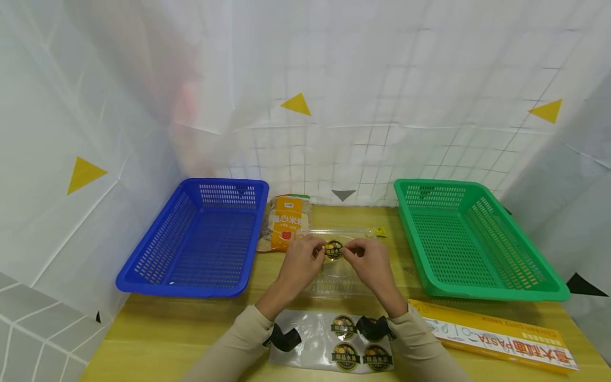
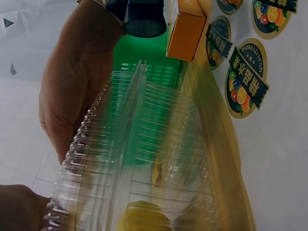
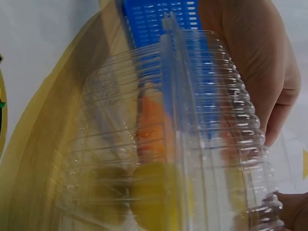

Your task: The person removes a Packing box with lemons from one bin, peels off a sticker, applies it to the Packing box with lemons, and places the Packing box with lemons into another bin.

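A clear plastic clamshell box (image 1: pixel 336 288) with ribbed sides stands on the table, its lid closed. Through its wall, a round yellow thing (image 2: pixel 143 219) shows in the left wrist view. A round black and gold fruit-label sticker (image 1: pixel 333 250) is over the box lid. My left hand (image 1: pixel 302 261) pinches the sticker's left edge between thumb and forefinger. At its right edge, my right hand (image 1: pixel 371 263) does likewise. Whether the sticker touches the lid cannot be told. Nearer me lies a white sheet (image 1: pixel 302 354) bearing several matching stickers, partly hidden by the wrist cameras.
A blue basket (image 1: pixel 191 290) stands at the left and a green basket (image 1: pixel 496 293) at the right. Behind the box are an orange and clear food bag (image 1: pixel 287 218) and a small yellow packet (image 1: pixel 380 231). A long pasta box (image 1: pixel 501 339) lies at the front right.
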`<state>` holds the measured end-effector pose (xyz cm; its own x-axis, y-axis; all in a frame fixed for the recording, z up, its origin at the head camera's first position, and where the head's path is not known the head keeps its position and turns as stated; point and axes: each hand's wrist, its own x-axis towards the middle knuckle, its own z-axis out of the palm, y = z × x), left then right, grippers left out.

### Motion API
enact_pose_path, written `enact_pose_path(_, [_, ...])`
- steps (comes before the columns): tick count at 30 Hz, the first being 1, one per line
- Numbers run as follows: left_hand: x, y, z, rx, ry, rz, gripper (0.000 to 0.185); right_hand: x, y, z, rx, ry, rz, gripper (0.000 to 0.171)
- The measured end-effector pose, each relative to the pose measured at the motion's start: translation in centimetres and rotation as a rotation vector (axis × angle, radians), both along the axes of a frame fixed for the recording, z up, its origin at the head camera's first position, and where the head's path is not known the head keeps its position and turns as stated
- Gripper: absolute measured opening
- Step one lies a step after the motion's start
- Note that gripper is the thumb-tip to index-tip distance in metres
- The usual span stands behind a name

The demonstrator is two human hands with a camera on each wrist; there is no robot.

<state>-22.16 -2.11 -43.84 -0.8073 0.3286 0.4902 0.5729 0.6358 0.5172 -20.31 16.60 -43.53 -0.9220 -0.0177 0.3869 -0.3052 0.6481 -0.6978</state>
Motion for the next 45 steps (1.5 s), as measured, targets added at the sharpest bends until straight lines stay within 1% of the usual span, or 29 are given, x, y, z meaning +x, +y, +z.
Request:
enact_pose_path(4, [0.1, 0.2, -0.4, -0.062, 0.029, 0.027, 0.012, -0.1, -0.1, -0.4, 0.013, 0.006, -0.008, 0.004])
enact_pose_path(6, [0.2, 0.3, -0.5, -0.084, 0.032, 0.037, 0.012, 0.0, -0.1, -0.5, 0.019, 0.014, -0.014, 0.004])
enact_pose_path(11, [0.6, 0.4, -0.3, -0.113, 0.012, 0.059, 0.013, 0.0, -0.4, -0.6, 0.045, 0.027, -0.023, 0.005])
enact_pose_path(17, [0.6, 0.4, -0.4, -0.151, 0.02, 0.083, 0.016, -0.1, -0.7, -0.8, 0.083, 0.014, -0.037, 0.005])
enact_pose_path(23, [0.7, 0.4, -0.4, -0.15, 0.038, 0.07, 0.019, -0.2, -0.7, -1.1, 0.107, 0.047, -0.042, 0.007])
enact_pose_path(27, [0.6, 0.3, -0.5, -0.19, 0.05, 0.059, 0.019, -0.1, -0.7, -1.2, 0.12, 0.068, -0.047, 0.014])
enact_pose_path(29, [0.5, 0.3, -0.5, -0.218, 0.059, 0.056, 0.018, -0.1, -0.7, -1.2, 0.158, 0.082, -0.034, 0.019])
enact_pose_path(32, [0.5, 0.3, -0.6, -0.258, 0.062, 0.054, 0.017, 0.0, -0.6, -1.3, 0.265, 0.116, 0.019, 0.028])
enact_pose_path(35, [0.4, 0.3, -0.7, -0.27, 0.068, 0.046, 0.019, 0.1, -0.5, -1.3, 0.352, 0.14, 0.068, 0.031])
enact_pose_path(37, [0.4, 0.3, -0.7, -0.27, 0.067, 0.044, 0.021, 0.3, -0.5, -1.3, 0.356, 0.148, 0.08, 0.029])
enact_pose_path(40, [0.4, 0.3, -0.9, -0.259, 0.067, 0.043, 0.021, 0.3, -0.5, -1.3, 0.336, 0.138, 0.082, 0.025])
enact_pose_path(45, [0.3, 0.2, -0.9, -0.233, 0.035, 0.045, 0.022, 0.5, -0.4, -1.2, 0.323, 0.127, 0.094, 0.023])
